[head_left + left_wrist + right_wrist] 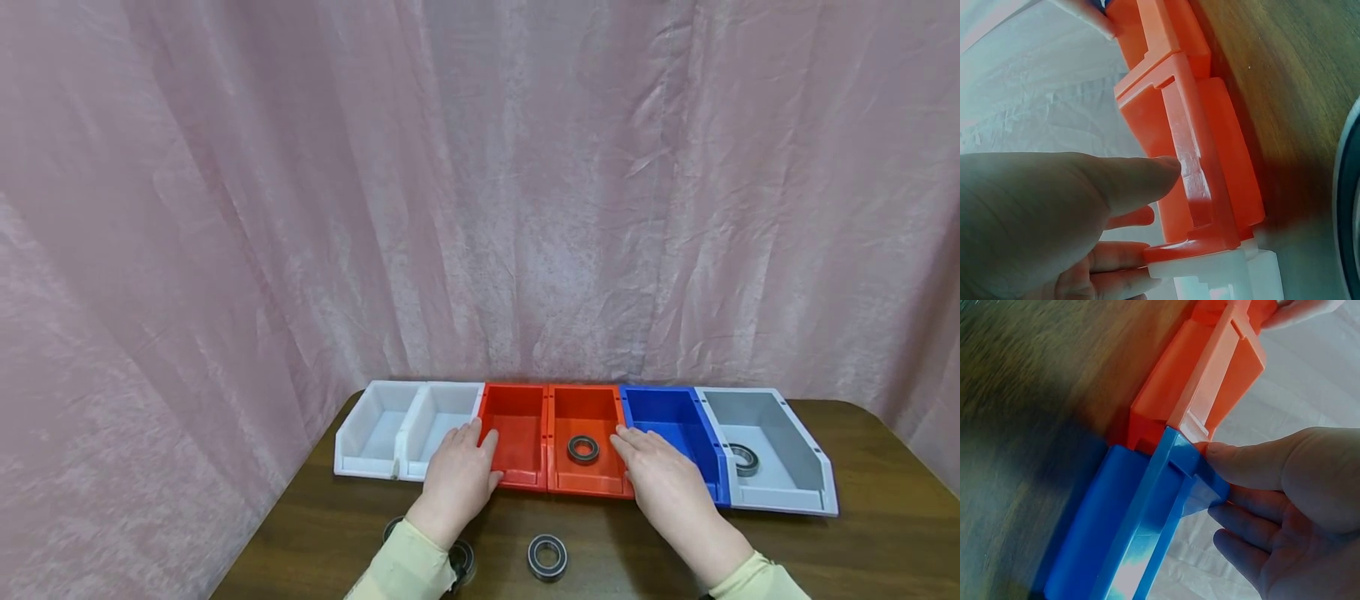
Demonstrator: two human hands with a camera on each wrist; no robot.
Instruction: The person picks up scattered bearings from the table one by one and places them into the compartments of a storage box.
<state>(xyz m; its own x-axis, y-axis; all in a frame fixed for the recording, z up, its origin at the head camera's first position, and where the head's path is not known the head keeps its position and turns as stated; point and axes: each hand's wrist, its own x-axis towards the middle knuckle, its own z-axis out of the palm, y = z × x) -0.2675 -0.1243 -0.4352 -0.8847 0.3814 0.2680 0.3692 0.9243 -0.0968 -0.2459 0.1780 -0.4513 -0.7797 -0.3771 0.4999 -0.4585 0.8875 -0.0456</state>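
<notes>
My left hand (459,471) lies over the wall between a white bin (442,408) and a red bin (517,425). In the left wrist view its thumb (1141,181) reaches across the red bin's front opening, and other fingers touch the side rim. My right hand (667,479) rests at the wall where an orange-red bin (588,408) meets a blue bin (663,408). Its thumb (1241,464) touches the corner there, with fingers behind the blue wall. A ball bearing (583,460) lies in the orange-red bin.
Another white bin (375,408) ends the row at left. At right, a grey bin (787,483) holds a bearing (752,460). On the wooden table (300,533) lies one bearing (533,555); others are partly hidden by my left forearm. A pink curtain (480,208) hangs behind.
</notes>
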